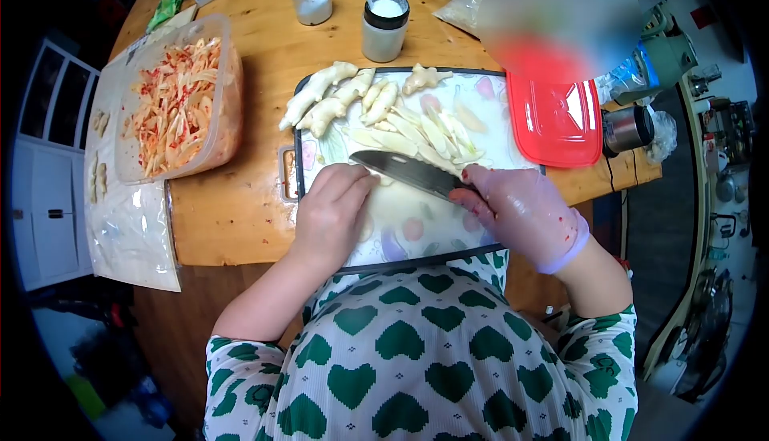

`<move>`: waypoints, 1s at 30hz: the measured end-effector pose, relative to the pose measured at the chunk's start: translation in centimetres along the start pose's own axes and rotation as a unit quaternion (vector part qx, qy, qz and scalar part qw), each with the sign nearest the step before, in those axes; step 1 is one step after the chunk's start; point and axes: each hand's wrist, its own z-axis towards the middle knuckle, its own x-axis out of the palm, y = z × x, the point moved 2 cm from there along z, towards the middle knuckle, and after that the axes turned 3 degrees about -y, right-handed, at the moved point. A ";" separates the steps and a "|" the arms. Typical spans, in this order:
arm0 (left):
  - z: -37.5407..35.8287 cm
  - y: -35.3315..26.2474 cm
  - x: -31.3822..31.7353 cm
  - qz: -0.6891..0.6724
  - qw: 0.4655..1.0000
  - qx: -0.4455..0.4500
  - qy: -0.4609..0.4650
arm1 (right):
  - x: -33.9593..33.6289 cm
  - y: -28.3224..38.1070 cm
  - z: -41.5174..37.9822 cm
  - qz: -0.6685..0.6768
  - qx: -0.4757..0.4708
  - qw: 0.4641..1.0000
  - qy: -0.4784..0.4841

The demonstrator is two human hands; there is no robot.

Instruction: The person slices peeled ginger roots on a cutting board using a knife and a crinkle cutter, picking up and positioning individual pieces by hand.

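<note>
My right hand point(521, 210), in a thin purple glove with red specks, grips a kitchen knife point(408, 173) by its handle. The blade points left across the cutting board point(416, 237), its tip close to the fingers of my left hand point(332, 205). That hand is bare, its fingers curled down on a piece of ginger point(383, 179) mostly hidden beneath them and the blade. Just beyond the knife lies a pile of ginger slices point(424, 130). Whole peeled ginger roots point(328, 104) rest along the board's far left edge, with a smaller ginger knob point(424, 79) nearby.
A clear plastic tub point(228, 112) of red-seasoned shredded vegetables point(178, 104) stands left. Two black-rimmed jars point(383, 40) with white contents sit behind the board. A red lid point(555, 124) overlaps its right side. A dark cylindrical container point(627, 130) is at far right.
</note>
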 end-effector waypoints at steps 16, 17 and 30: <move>0.1 0.1 0.1 0.004 1.000 -0.001 -0.002 | 3.5 2.3 4.7 0.035 -0.092 0.995 -0.029; 0.1 0.1 0.1 0.004 1.000 0.000 -0.002 | 3.5 2.6 5.1 0.036 -0.085 0.995 -0.028; 0.1 0.0 0.0 0.003 1.000 -0.006 -0.028 | 0.1 -0.8 0.4 0.048 0.021 0.998 0.025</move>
